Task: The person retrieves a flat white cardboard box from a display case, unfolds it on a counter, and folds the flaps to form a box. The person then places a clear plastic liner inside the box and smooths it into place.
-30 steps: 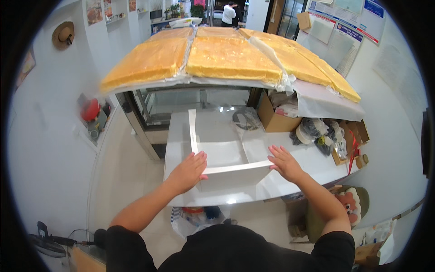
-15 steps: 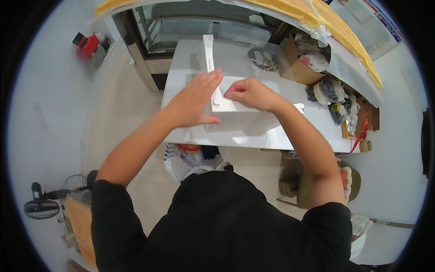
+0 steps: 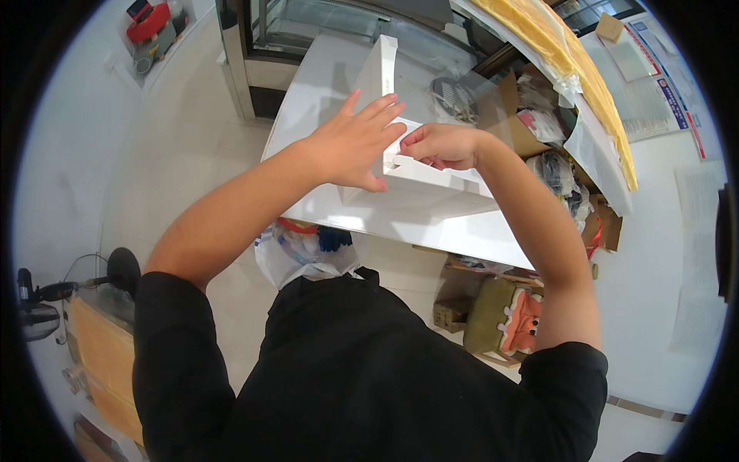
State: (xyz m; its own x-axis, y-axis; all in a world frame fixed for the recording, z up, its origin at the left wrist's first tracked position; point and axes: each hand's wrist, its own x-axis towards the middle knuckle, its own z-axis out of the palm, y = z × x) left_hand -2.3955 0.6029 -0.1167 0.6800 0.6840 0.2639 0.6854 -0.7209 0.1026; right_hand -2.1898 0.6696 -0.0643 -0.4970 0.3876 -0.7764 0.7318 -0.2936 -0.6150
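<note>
A white cardboard box [image 3: 439, 202] stands on the white table near its front edge, with a tall panel [image 3: 378, 71] upright on its left side. My left hand [image 3: 350, 144] is flat and spread against that panel, thumb low near the front corner. Curled at the same corner, my right hand [image 3: 445, 146] has its fingers bent over the front wall's top edge, pinching at the box. Its fingertips are partly hidden behind that wall. A small notched flap shows at the corner just below the fingers.
On the table [image 3: 309, 100], a round grey mesh item [image 3: 454, 100] lies behind the box. An open brown carton [image 3: 514, 115] with plastic bags stands at the right. Below the front edge hangs a white plastic bag [image 3: 286, 258]. A green cushioned seat [image 3: 486, 316] is at lower right.
My view has turned, shifting the scene. My left fingers have spread wider against the panel. My right fingers have moved from above the box corner down over the front wall's edge.
</note>
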